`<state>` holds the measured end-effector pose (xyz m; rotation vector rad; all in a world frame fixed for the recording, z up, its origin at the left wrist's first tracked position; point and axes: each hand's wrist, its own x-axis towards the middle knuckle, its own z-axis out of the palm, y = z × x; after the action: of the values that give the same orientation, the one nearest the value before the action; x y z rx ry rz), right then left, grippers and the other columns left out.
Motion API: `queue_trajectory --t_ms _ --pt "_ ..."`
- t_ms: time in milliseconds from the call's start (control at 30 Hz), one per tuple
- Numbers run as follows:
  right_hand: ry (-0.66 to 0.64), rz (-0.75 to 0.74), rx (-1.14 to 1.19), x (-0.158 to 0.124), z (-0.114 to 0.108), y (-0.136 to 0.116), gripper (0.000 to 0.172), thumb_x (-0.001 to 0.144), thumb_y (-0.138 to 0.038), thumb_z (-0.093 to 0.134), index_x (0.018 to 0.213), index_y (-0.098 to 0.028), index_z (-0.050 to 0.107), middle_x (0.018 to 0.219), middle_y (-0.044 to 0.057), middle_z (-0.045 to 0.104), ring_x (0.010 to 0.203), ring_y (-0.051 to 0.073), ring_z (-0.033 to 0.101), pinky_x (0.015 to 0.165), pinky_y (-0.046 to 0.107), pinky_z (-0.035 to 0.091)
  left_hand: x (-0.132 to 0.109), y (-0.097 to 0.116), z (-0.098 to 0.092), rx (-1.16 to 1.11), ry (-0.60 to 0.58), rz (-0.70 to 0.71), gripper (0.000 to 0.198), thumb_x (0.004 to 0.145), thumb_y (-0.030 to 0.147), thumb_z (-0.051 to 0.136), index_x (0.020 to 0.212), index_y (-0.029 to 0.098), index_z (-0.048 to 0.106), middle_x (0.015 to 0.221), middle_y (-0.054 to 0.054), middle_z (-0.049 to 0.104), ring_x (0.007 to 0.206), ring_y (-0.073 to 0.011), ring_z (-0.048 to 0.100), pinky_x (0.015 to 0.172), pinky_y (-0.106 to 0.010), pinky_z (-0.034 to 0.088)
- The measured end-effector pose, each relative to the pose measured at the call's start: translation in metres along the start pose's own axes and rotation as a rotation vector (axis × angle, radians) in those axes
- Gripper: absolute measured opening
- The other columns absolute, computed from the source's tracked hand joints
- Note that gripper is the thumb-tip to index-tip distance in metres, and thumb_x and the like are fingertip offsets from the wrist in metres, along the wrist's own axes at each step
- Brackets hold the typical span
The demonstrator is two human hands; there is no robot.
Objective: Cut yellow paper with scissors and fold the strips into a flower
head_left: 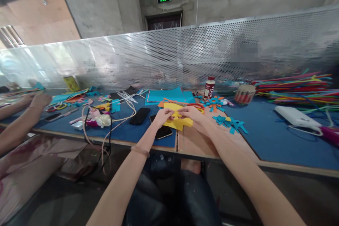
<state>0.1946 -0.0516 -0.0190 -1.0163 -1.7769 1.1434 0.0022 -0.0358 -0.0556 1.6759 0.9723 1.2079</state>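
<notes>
A yellow foam sheet (178,121) lies on the table edge in front of me, over the bare wood strip (192,143) between two blue mats. My left hand (162,116) pinches the sheet's left side, fingers closed on it. My right hand (191,112) grips its upper right part, fingers curled on the sheet. Red-handled scissors (196,106) lie just behind my right hand. Two black phones (140,116) (162,132) rest to the left of my hands.
Blue foam sheets (169,95), a red-capped bottle (209,87), blue scraps (231,123), a blue-orange flower (214,102), a white power bank (296,116) and a pile of coloured pipe cleaners (296,86) cover the table. Another person's arms (18,120) rest at left. A perforated metal screen (185,53) backs the table.
</notes>
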Motion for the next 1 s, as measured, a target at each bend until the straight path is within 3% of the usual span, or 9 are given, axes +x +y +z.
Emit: queue_trajectory --t_ms 200,700,1000 --pt "0.013 -0.007 -0.004 0.001 0.000 0.002 0.026 0.070 -0.020 0.072 0.095 -0.012 0.069 0.094 0.009 0.070 0.067 0.013 0.066 0.065 0.022 0.055 0.001 -0.002 0.000 -0.002 -0.002 0.003 0.033 0.074 0.041 0.064 0.089 0.012 0.065 0.065 -0.005 0.068 0.058 -0.0157 0.065 0.064 -0.028 0.052" --pt "-0.034 -0.046 -0.011 0.007 0.000 0.017 0.032 0.070 -0.030 0.071 0.096 -0.011 0.068 0.081 0.007 0.070 0.064 0.012 0.064 0.060 0.021 0.053 -0.002 0.001 0.001 0.083 -0.004 0.059 0.029 0.074 0.040 0.063 0.086 0.014 0.065 0.069 -0.005 0.069 0.057 -0.0158 0.064 0.063 -0.028 0.051" --pt "-0.073 -0.044 0.008 0.008 0.000 0.018 0.035 0.068 -0.034 0.072 0.095 -0.012 0.068 0.086 0.007 0.070 0.066 0.012 0.065 0.065 0.023 0.053 -0.002 0.004 0.003 0.105 -0.010 0.065 0.028 0.075 0.039 0.062 0.087 0.014 0.065 0.071 -0.005 0.069 0.058 -0.0158 0.064 0.062 -0.027 0.051"
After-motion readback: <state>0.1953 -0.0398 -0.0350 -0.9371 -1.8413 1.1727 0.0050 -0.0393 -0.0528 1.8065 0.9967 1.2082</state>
